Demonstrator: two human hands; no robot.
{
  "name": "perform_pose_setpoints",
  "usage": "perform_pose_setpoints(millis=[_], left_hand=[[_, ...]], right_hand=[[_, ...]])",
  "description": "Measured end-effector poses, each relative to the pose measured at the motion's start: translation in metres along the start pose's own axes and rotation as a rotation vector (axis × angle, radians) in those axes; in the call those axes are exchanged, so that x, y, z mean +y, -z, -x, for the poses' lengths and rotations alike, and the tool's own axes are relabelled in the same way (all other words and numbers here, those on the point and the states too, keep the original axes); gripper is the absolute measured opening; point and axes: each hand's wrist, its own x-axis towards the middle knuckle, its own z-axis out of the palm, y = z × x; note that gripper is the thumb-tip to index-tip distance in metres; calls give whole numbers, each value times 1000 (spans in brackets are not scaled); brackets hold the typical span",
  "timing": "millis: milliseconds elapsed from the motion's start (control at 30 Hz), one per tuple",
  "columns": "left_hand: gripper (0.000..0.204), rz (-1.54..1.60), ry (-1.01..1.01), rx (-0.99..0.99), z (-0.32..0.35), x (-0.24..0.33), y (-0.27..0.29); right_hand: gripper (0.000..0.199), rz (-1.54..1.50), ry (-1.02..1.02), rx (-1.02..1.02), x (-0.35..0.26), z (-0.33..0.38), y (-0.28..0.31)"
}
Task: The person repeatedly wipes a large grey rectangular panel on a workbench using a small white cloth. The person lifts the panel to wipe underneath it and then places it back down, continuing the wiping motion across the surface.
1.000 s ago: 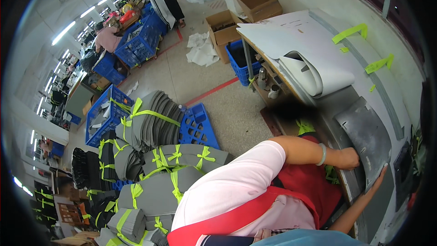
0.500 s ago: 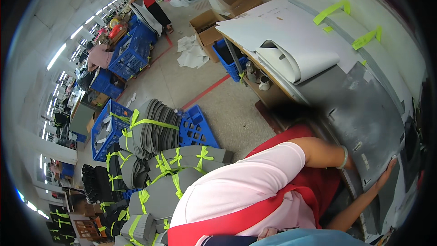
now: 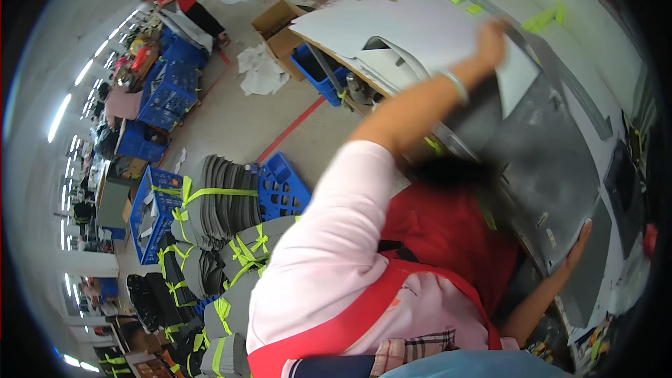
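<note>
My left hand (image 3: pixel 492 43), with a bangle on its wrist, reaches over the table at a white sheet (image 3: pixel 516 82). Its fingers look curled on the sheet, though motion blurs them. One corner of that sheet hangs over a dark grey panel (image 3: pixel 553 150) with small slots. Beside my forearm the white material bends into a curl (image 3: pixel 395 63). My right hand (image 3: pixel 577 248) lies along the near right edge of the grey panel, fingers stretched out and touching it. A dark blurred shape covers part of the table's front edge.
Stacks of grey pieces (image 3: pixel 227 196) tied with yellow-green strips stand at the left, by blue crates (image 3: pixel 157 203). Cardboard boxes (image 3: pixel 280 24) and a blue bin (image 3: pixel 318 73) are beside the table. Another person (image 3: pixel 182 3) stands far off.
My left hand has come up from the grey panel's near edge to the white sheet, whose corner now extends over the panel. My right hand stays at the panel's edge. The view has shifted.
</note>
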Motion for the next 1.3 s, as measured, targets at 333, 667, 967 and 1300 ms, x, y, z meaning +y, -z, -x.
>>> perform_pose_setpoints(millis=[333,667,967,1300], left_hand=[[24,-18,919,286,-9,-153,321],[42,222,1179,336,73,-201,330],[46,-1113,407,-137,65,-206,414],[15,-85,37,-717,135,120,170]], right_hand=[[58,102,33,37,-3,-2,0],[60,209,24,104,-11,13,-18],[58,353,113,105,3,-27,7],[11,620,211,-68,-40,-42,-46]])
